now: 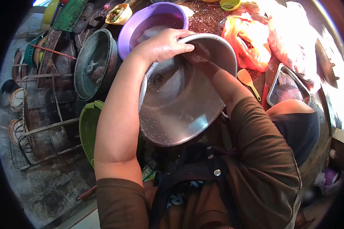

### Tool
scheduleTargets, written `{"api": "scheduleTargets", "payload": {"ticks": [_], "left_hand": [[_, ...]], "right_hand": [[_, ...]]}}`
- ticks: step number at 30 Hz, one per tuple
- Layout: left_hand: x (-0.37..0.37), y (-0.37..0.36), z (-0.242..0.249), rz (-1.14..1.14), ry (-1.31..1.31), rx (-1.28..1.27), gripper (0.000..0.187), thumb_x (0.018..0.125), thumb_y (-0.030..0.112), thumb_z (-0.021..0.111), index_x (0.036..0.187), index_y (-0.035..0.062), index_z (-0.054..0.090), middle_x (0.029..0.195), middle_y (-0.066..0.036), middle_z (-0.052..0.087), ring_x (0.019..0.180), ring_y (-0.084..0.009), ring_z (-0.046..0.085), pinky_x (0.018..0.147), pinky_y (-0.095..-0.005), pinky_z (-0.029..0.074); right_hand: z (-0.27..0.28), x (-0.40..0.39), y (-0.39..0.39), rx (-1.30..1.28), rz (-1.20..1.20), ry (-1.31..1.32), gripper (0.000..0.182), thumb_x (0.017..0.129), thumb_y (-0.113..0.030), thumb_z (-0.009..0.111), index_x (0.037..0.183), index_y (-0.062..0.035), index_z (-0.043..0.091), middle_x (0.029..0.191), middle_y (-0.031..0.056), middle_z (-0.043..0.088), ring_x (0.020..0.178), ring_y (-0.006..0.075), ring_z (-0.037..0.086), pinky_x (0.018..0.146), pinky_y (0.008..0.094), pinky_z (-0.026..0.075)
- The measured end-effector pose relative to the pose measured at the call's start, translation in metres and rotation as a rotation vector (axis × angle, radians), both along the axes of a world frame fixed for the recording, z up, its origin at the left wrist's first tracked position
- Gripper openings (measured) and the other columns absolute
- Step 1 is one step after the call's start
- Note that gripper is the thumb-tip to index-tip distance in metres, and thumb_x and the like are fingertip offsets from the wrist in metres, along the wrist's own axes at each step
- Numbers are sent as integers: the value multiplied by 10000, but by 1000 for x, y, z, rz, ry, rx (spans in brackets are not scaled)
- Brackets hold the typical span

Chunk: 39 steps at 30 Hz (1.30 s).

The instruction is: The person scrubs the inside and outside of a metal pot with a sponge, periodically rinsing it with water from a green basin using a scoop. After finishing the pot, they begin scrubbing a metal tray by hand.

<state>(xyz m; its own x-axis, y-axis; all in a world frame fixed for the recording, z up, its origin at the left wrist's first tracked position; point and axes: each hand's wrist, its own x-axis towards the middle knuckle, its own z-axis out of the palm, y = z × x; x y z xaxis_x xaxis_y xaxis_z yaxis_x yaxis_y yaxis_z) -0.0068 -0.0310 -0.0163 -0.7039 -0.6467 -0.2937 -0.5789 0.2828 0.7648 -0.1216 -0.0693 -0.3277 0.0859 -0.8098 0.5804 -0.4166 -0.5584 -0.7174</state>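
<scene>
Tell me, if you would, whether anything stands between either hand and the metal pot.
Nothing visible does: the left hand grips the metal pot by its rim, and the right hand reaches inside, though shadow leaves its contact unclear. The purple basin sits beyond, not between.

Floor: it was grey and rough, with dark stains, on the left side.
Metal rack: a thin rusty frame stood low above this floor.
Ground ahead: a brown surface looked wet and had small pale bits scattered on it.
Light: strong white brightness came at the right, while the lower right corner was in shadow.
</scene>
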Motion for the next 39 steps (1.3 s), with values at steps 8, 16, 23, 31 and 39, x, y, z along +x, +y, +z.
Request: {"api": "scheduleTargets", "payload": {"ticks": [8, 16, 23, 31, 39], "left_hand": [[4, -3, -4, -2, -16, -74, 441, 858, 203, 635, 1254, 34, 538, 1066, -20, 598, 937, -89, 521, 843, -238, 422], [4, 6, 4, -12, -8, -67, 475, 861, 241, 642, 1278, 47, 524, 1082, -12, 573, 938, -85, 507, 840, -232, 415], [15, 13, 1, 63, 55, -16, 487, 843, 217, 659, 1263, 12, 522, 1106, -59, 615, 990, -111, 533, 885, -247, 412], [12, 9, -7, 19, 40, -78, 456, 871, 217, 629, 1280, 48, 522, 1048, -2, 569, 907, -78, 497, 816, -230, 414], [10, 12, -1, 58, 21, 4, 462, 875, 231, 627, 1287, 53, 517, 1037, 12, 565, 886, -65, 488, 808, -227, 417]], "right_hand": [[-66, 97, 158, 731, -138, 818, 412, 834, -276, 489, 1200, -94, 547, 1345, 114, 411, 1219, 301, 390, 966, 557, 327], [-27, 186, 194, 870, 344, 289, 456, 815, -292, 566, 1210, -65, 562, 1273, 181, 447, 1177, 437, 418, 940, 523, 412], [-49, 57, 113, 448, -312, 1055, 268, 817, -191, 517, 1028, -129, 670, 1224, 71, 476, 1081, 299, 435, 958, 516, 326], [-78, 76, 141, 466, -308, 905, 276, 846, -213, 481, 1018, -81, 650, 1258, 120, 463, 1112, 335, 436, 890, 550, 362], [46, 220, 164, 820, 365, -254, 330, 755, -156, 546, 1051, -30, 619, 1062, 183, 621, 1034, 408, 555, 920, 428, 434]]}}
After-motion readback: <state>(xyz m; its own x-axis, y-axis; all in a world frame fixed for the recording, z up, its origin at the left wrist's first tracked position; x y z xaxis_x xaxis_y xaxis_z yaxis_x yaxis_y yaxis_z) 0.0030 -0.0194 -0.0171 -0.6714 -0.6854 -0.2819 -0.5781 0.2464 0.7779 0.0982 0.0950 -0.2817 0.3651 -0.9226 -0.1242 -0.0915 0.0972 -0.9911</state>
